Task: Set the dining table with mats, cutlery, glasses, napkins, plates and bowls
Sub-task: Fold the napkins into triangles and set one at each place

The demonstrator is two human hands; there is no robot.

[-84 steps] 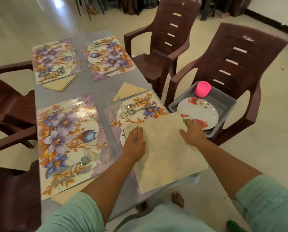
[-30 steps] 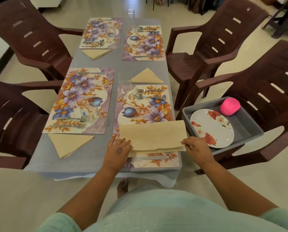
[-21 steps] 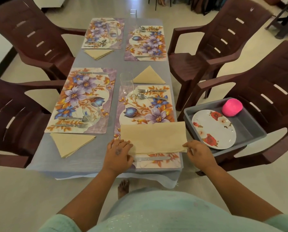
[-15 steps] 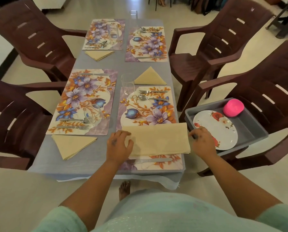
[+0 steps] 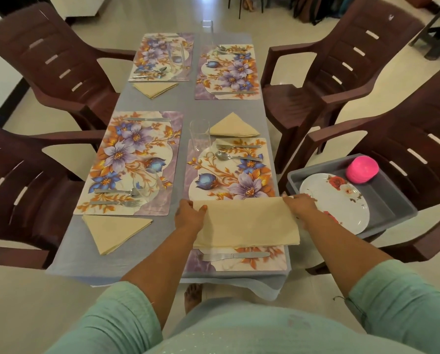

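A beige napkin [image 5: 247, 222], folded to a rectangle, lies across the near right floral mat [image 5: 229, 180]. My left hand [image 5: 189, 215] grips its far left corner and my right hand [image 5: 299, 206] grips its far right corner. A knife [image 5: 235, 256] lies on the mat just below the napkin. A fork [image 5: 238, 146], a spoon [image 5: 237, 157] and a clear glass [image 5: 199, 135] sit at the mat's far end. Three other floral mats carry cutlery, and three triangle-folded napkins [image 5: 116, 231] lie beside mats.
A grey tub [image 5: 390, 203] on the right chair's seat holds a white flowered plate [image 5: 334, 203] and a stack of pink bowls [image 5: 362, 169]. Brown plastic chairs [image 5: 29, 180] stand on both sides of the grey-clothed table [image 5: 185, 106]. My bare foot shows under the table's near edge.
The napkin went from a large open sheet to a folded rectangle. Both hands moved from its near corners to its far corners.
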